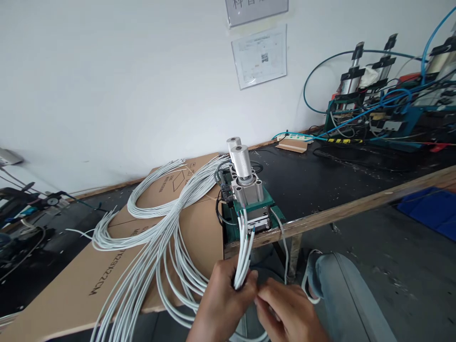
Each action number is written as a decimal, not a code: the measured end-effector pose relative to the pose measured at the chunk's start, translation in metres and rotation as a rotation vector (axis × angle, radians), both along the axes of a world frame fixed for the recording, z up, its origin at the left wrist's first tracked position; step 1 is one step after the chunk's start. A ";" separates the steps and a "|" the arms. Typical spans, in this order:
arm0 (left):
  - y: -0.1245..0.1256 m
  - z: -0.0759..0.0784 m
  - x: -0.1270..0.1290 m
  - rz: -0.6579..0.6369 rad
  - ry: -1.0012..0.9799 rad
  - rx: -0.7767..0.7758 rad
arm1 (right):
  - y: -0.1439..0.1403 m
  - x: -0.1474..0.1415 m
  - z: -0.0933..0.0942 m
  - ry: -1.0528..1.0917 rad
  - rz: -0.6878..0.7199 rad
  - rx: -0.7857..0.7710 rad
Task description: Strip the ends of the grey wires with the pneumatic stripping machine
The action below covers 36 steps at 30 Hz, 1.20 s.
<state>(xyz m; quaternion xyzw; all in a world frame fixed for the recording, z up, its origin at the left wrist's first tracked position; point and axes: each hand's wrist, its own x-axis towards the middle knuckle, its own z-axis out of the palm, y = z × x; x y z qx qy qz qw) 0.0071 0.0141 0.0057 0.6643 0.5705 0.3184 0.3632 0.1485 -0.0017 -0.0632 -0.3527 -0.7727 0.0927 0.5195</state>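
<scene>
My left hand (221,300) is closed around a small bunch of white cables (244,251), whose stripped ends with thin coloured wires point up and away from me. Beside it, my right hand (287,311) is curled with its fingertips against the left thumb; anything between those fingers is hidden. Just beyond the cable ends stands a small pneumatic machine (249,192) with two knurled metal knobs on a green base at the bench edge. A large bundle of white cables (171,218) fans out to the left and runs down toward my hands.
Flattened cardboard (199,228) lies under the large bundle. The black bench (285,185) has a wooden front edge. Farther right stand more pneumatic machines (356,90) with blue hoses, and a power strip (292,137) near the wall. My knee (342,289) is below the bench, at right.
</scene>
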 end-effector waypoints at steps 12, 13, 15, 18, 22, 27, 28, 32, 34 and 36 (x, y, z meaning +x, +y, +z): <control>-0.010 -0.005 -0.006 0.063 -0.042 0.060 | -0.011 -0.013 0.006 0.714 0.150 -0.772; -0.009 -0.005 -0.006 0.040 -0.046 0.061 | -0.011 -0.014 0.006 0.720 0.154 -0.767; -0.008 -0.004 -0.005 0.020 -0.068 0.061 | -0.011 -0.016 0.006 0.713 0.155 -0.742; -0.008 -0.003 -0.003 -0.003 -0.125 0.027 | -0.011 -0.019 0.003 0.674 0.119 -0.664; -0.009 -0.005 0.000 0.043 -0.147 0.054 | -0.012 -0.027 -0.002 0.664 0.023 -0.549; -0.014 -0.008 0.004 0.152 -0.173 0.112 | -0.013 -0.037 -0.003 0.705 -0.057 -0.501; -0.014 -0.007 0.005 0.159 -0.193 0.110 | -0.013 -0.038 -0.003 0.710 -0.061 -0.503; -0.014 -0.003 0.008 0.168 -0.306 0.085 | -0.010 -0.036 -0.001 0.705 -0.047 -0.519; -0.013 -0.003 0.008 0.159 -0.307 0.069 | -0.008 -0.034 -0.001 0.684 -0.043 -0.505; -0.012 -0.006 0.006 0.143 -0.254 0.064 | -0.008 -0.034 -0.002 0.669 -0.041 -0.485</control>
